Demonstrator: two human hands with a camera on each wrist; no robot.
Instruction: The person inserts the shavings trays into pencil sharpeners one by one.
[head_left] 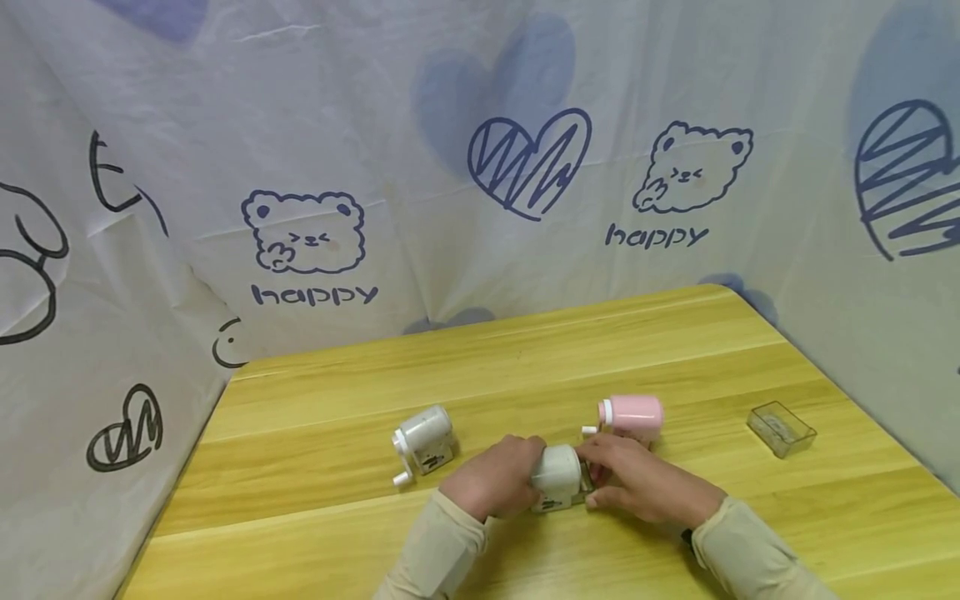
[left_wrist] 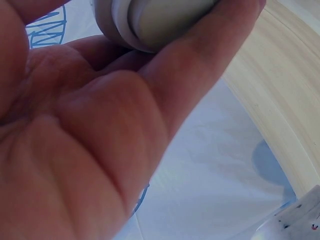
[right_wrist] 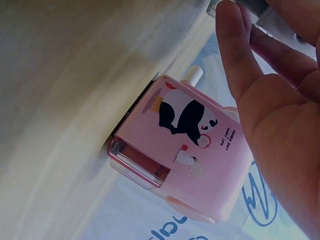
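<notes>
At the table's near middle, a pale grey-white pencil sharpener (head_left: 557,468) lies between the two hands. My left hand (head_left: 497,478) grips its left end; in the left wrist view the fingers curl about the sharpener's rounded end (left_wrist: 170,20). With thumb and fingers, my right hand (head_left: 648,483) pinches a clear shavings drawer (head_left: 582,492) at the sharpener's right side. How far the drawer sits inside is hidden by the fingers. Just behind the right hand stands a pink pencil sharpener (head_left: 636,413), printed with a panda and fitted with its own clear drawer (right_wrist: 140,162).
Left of the hands stands another grey-white sharpener (head_left: 424,435), its white crank facing left. A loose clear drawer (head_left: 781,430) lies on the right part of the wooden table (head_left: 337,375). Printed white cloth (head_left: 420,250) hangs behind and along both sides.
</notes>
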